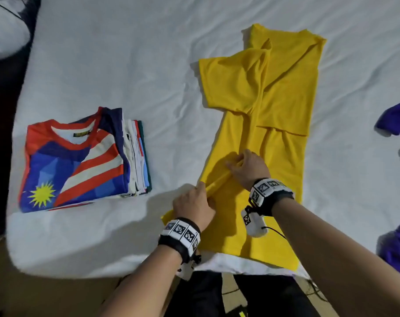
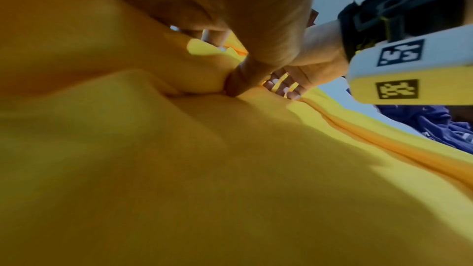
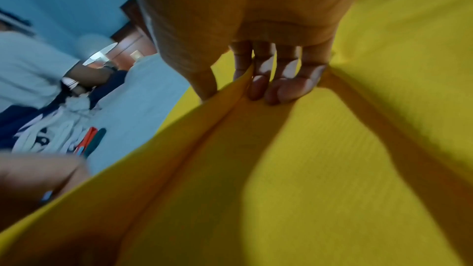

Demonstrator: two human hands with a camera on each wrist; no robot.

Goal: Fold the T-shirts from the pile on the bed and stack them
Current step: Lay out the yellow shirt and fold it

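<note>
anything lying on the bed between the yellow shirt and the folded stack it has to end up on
Nothing visible does. Only bare white sheet separates the yellow T-shirt from the folded stack to its left. Both the left hand and right hand already pinch the shirt's left edge.

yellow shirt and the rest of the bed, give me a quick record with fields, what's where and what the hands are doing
shirt in work: yellow T-shirt, spread on the white bed, sleeves folded in
left hand: grips the shirt's left side edge near the hem
right hand: pinches the same edge farther up
stack: folded shirts to the left, flag-pattern one on top
still unfolded: purple garments at the right edge
</note>
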